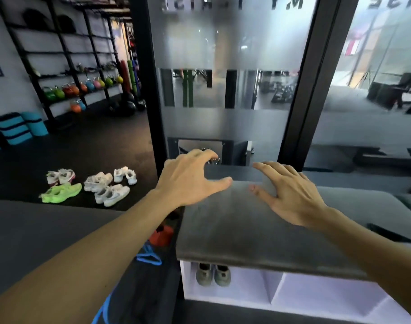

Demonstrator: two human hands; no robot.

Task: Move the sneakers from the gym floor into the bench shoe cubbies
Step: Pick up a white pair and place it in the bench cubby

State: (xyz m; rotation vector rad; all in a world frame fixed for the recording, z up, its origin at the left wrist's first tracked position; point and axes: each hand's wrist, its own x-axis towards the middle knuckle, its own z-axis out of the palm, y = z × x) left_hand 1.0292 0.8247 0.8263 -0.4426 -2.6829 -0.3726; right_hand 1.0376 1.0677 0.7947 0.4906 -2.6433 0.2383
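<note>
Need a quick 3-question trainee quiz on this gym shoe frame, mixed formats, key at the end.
1. True or false: the left hand is gripping a sneaker.
2. Which floor pair lies nearest the camera's left edge? A) neon green sneakers B) white sneakers with grey swoosh C) black boots
3. Fill in: the grey-olive shoes sit in the ___ white bench cubby.

Key: 1 false, both it and the right hand are held open above the grey bench cushion. 2 A. 3 left.

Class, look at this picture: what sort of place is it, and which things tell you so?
Most likely a gym. A rack of coloured kettlebells stands along the wall, blue foam blocks are stacked on the dark floor, and sneakers lie near a bench with shoe cubbies.
</note>
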